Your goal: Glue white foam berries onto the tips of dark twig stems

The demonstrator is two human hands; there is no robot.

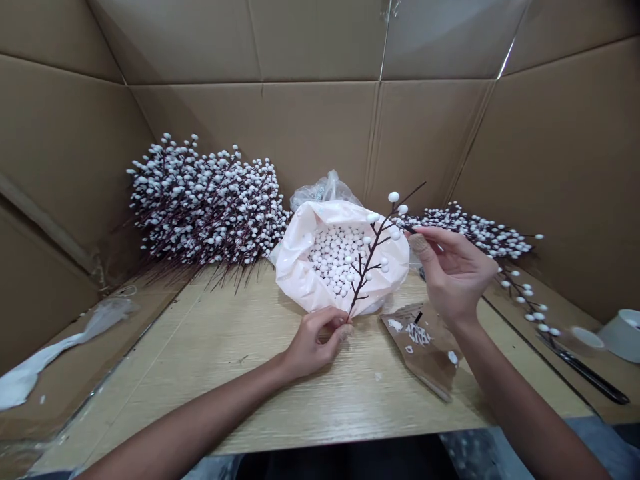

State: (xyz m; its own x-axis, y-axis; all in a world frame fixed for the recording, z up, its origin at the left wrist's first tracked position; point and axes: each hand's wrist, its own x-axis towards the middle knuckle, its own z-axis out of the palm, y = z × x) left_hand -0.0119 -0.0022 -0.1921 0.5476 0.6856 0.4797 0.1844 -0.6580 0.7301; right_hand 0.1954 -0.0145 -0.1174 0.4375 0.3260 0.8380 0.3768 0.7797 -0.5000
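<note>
Stems with white berries [207, 207] crowd the left. Nearer the middle, the left hand [317, 341] pinches the foot of a part-dressed branch [371, 254], slanting up before an open bag [293, 267] of white balls [334, 260]. The right hand [457, 270] nips a small dark piece [408, 229], unidentifiable from here, beside the branch's upper end. Berry-fitting, I'd judge; the bare lower twigs [362, 298] want fine, steady placing.

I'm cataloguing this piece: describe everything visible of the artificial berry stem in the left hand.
The artificial berry stem has a thin, dark-brown stalk with short side twigs. Round white berries tip several twigs, mostly higher up; some lower twigs look bare. It slants up and rightward before the pale plastic bag, its lower end pinched by the left hand. The right hand is close to its upper part; contact is unclear.
</note>
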